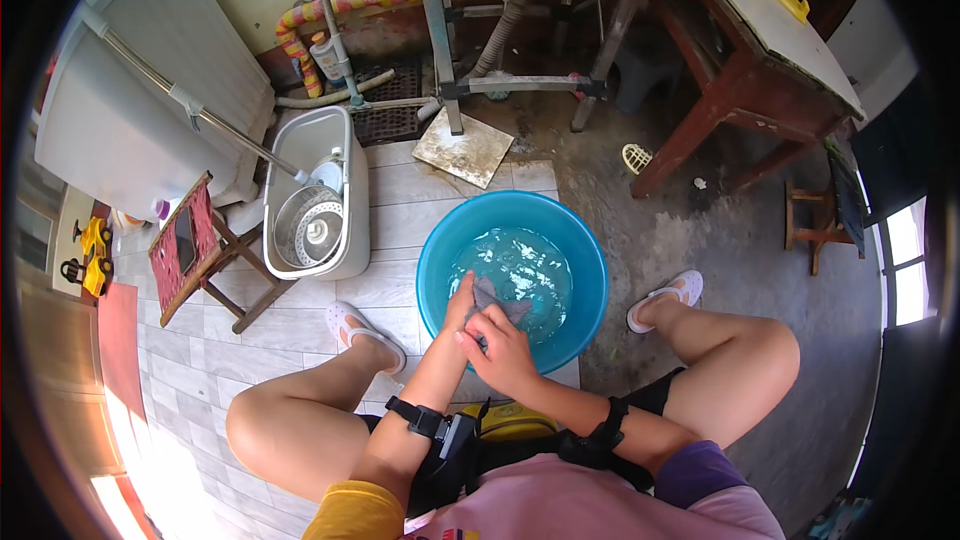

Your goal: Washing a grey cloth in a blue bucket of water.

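Observation:
A round blue plastic basin point(431, 240) stands on the floor between my feet, with water point(525, 259) in it that glints in the light. Over its near left part, both hands are on a wet grey cloth point(514, 309). The cloth lies against the palm of my left hand point(459, 306), whose thumb points away from me. Across it, my right hand point(499, 349) has its bent fingers closed on the cloth near the left wrist. Part of the cloth is hidden by the hands.
Left of the basin are a grey mop bucket point(361, 232) with a spinner and mop, and a folding stool point(184, 251) with a phone on its red seat. A metal frame point(525, 85) stands beyond, a wooden table point(787, 37) at the upper right, a small wooden stool point(814, 232) farther right.

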Available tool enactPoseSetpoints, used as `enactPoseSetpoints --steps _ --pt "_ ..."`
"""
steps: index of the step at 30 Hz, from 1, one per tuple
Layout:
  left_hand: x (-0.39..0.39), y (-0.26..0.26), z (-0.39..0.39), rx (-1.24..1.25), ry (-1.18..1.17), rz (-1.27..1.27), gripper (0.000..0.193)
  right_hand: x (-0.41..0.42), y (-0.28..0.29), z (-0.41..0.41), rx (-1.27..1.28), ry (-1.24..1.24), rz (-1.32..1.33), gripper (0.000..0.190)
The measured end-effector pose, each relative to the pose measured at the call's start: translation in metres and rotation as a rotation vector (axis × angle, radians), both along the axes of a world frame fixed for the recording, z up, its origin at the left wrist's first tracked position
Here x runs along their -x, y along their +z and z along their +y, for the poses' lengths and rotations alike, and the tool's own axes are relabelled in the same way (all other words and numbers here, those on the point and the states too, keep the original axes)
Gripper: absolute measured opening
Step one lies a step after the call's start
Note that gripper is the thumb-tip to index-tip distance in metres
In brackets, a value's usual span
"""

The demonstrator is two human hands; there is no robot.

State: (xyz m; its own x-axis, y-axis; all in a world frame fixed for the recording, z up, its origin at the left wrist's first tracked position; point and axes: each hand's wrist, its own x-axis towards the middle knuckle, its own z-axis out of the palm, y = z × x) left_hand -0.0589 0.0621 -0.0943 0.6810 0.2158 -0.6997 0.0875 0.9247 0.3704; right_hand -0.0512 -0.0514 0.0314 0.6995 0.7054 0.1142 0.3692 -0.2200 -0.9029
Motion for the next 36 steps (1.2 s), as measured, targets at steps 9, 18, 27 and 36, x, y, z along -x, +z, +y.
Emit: enactPoseSetpoints --steps 9,18,27,36 --pt "-0.017 0.067 -0.089 -0.072 -0.184 0.12 0.03 -0.092 -0.08 -0.024 0.231 -0.447 0.055 0.036" --pt "-0.012 0.089 -0.046 0.08 -0.196 -0.039 0.03 -0.049 -0.013 -0.012 0.037 -0.191 0.09 0.01" --pt "-0.009 0.055 -0.035 -0.042 -0.101 -0.086 0.03 -0.019 0.005 -0.008 0.03 -0.127 -0.181 0.015" --pt "-0.017 0.094 -0.074 -0.135 -0.093 0.092 0.037 -0.072 -0.049 -0.015 0.029 -0.486 0.054 0.013"
